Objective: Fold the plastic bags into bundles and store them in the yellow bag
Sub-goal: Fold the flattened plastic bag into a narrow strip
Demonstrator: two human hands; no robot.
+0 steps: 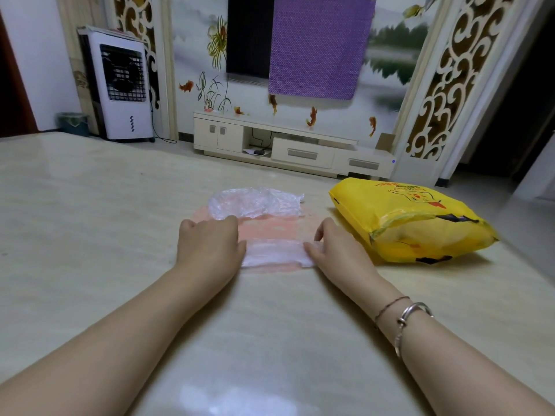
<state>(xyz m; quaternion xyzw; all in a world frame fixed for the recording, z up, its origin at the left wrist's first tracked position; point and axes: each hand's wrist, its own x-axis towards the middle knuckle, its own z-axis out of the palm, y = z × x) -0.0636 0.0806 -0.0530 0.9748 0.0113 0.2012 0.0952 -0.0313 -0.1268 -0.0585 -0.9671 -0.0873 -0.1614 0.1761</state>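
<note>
A thin pink plastic bag (274, 231) lies flat on the pale table (90, 211), its near edge folded over into a whitish band (274, 253). My left hand (208, 244) grips the left end of that fold with curled fingers. At the fold's right end, my right hand (333, 250) pinches the plastic. A crumpled clear plastic bag (255, 202) rests on the pink bag's far edge. The yellow bag (411, 220) lies on its side just right of my right hand, its mouth facing me.
The table's right edge runs close behind the yellow bag. Beyond the far edge stand a white TV cabinet (288, 145), a white air cooler (120, 85) and a small bin (73, 123) on the floor.
</note>
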